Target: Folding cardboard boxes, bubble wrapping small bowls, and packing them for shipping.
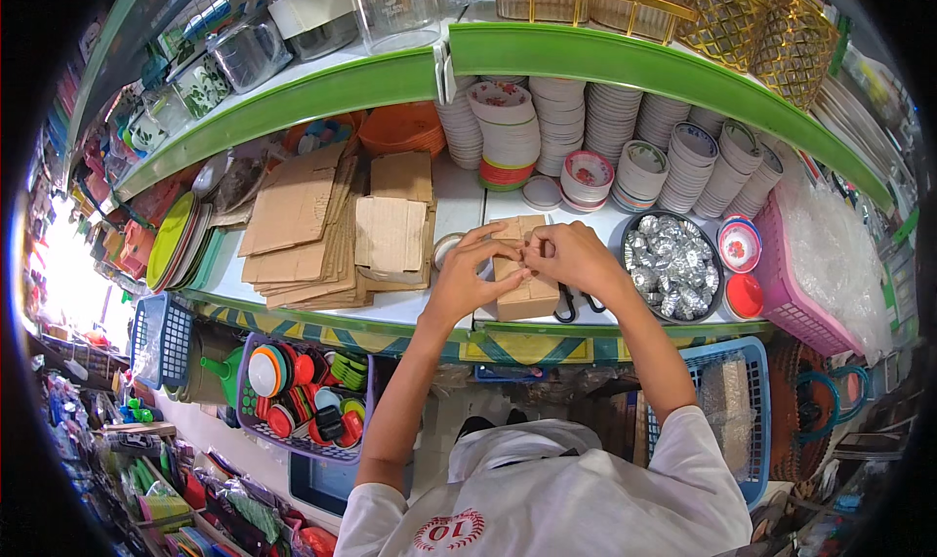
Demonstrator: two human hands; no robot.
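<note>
A small closed cardboard box sits on the white shelf near its front edge, before my chest. Over its top my left hand is arched, with thumb and fingertips at the middle seam. From the other side my right hand meets it there, its fingertips bunched against the left ones. Whether something thin is pinched between them is hidden. A roll of tape lies partly behind my left hand. Black looped handles, probably of scissors, stick out beside the box under my right wrist.
Flattened cardboard boxes are piled left, by an upright carton. Behind stand stacked bowls; a dark round pan of foil cups is at right. A green-edged shelf overhangs. Below are a purple basket and blue basket.
</note>
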